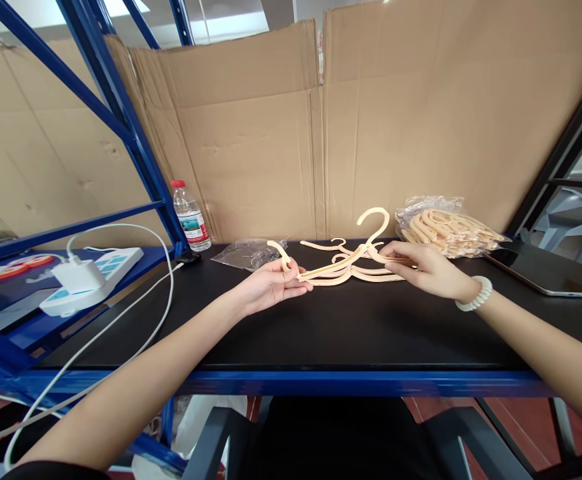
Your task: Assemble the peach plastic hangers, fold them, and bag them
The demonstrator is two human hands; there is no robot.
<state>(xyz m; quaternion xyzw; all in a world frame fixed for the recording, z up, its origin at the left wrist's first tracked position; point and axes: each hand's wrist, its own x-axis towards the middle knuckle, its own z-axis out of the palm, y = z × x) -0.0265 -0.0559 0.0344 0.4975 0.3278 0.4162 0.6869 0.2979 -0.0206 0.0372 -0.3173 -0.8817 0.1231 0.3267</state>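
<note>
A cream-coloured plastic clothes hanger (365,247) is held up between my two hands, its hook raised above the table. My left hand (271,283) is closed around the hanger's left end, thumb and fingers pinching it. A short curved cream piece sticks up beside the left thumb; whether it belongs to this hanger I cannot tell. My right hand (425,268), with a pale beaded bracelet (475,295) at the wrist, grips the right arm of the hanger. Other cream hangers (321,246) lie on the black tabletop (351,327) behind and under it, partly overlapped.
Right of my hands lies a clear plastic bag of several hangers (441,230), beside a dark tablet (535,272). A crumpled clear bag (243,255) and a water bottle (191,219) stand left. A white power strip (101,280) trails cables. Cardboard (251,147) backs the table.
</note>
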